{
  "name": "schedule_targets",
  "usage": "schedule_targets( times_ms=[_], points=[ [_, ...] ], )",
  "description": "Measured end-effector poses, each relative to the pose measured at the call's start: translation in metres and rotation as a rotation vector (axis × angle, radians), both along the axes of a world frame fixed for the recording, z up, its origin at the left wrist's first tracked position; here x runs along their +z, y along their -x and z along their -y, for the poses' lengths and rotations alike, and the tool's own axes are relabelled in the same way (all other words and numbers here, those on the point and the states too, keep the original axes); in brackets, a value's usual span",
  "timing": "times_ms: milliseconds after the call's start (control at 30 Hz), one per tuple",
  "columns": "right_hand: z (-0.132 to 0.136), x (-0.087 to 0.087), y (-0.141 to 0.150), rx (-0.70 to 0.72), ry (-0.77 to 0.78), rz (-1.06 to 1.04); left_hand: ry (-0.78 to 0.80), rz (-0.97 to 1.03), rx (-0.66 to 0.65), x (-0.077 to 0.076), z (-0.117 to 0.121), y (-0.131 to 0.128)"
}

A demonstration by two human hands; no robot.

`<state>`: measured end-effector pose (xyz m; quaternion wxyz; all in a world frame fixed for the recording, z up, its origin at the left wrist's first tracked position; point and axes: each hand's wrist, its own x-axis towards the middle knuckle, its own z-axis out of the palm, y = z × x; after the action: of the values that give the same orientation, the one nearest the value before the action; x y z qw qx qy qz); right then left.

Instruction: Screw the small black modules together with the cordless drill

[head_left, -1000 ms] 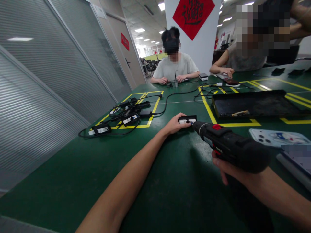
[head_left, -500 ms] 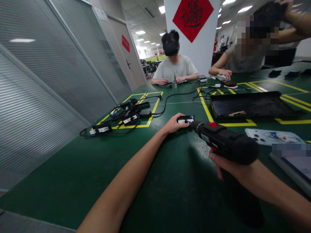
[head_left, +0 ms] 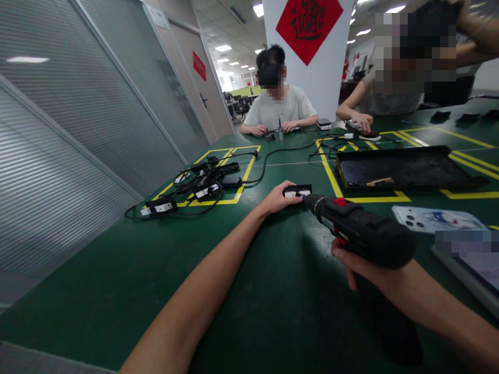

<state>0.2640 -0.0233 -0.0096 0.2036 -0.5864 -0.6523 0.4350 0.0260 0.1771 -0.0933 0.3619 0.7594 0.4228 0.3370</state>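
My left hand [head_left: 277, 198] grips the left end of a small black box with a white face [head_left: 297, 189] on the green table. My right hand [head_left: 353, 259] is wrapped round the handle of a black and red cordless drill [head_left: 358, 228]. The drill points left, and its tip meets the white face of the box near my left fingertips. Whether the bit sits in a screw is too small to tell.
Black adapters with cables [head_left: 210, 179] lie tangled at the left inside yellow tape. A black tray [head_left: 397, 169] stands at the right, with a phone in a patterned case [head_left: 436, 219] and a grey device [head_left: 468, 259] nearer. Two people sit across the table [head_left: 156, 291].
The view has shifted very slightly. Both hands, the drill and the small box keep the same arrangement.
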Motion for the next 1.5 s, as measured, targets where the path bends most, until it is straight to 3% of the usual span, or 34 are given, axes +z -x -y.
schedule_targets(
  times_ms=[600, 867, 1033, 1167, 1400, 1500],
  points=[
    [0.007, 0.019, 0.018, -0.156, -0.008, -0.212, 0.031, -0.057, 0.046, 0.010, 0.009, -0.001],
    [0.005, 0.012, 0.017, -0.149, -0.033, -0.269, 0.019, -0.042, 0.017, 0.008, 0.007, 0.001],
    [0.001, -0.003, 0.021, -0.111, -0.049, -0.317, 0.024, -0.050, 0.016, 0.005, 0.004, 0.003],
    [-0.002, -0.013, 0.032, -0.177, -0.021, -0.379, 0.005, -0.019, -0.001, 0.003, 0.003, 0.003],
    [0.008, 0.002, 0.024, -0.098, 0.003, -0.227, 0.045, 0.015, -0.011, 0.004, 0.004, 0.001],
    [0.008, -0.003, 0.027, -0.116, 0.008, -0.184, 0.037, 0.011, -0.015, 0.005, 0.005, 0.002]
  ],
)
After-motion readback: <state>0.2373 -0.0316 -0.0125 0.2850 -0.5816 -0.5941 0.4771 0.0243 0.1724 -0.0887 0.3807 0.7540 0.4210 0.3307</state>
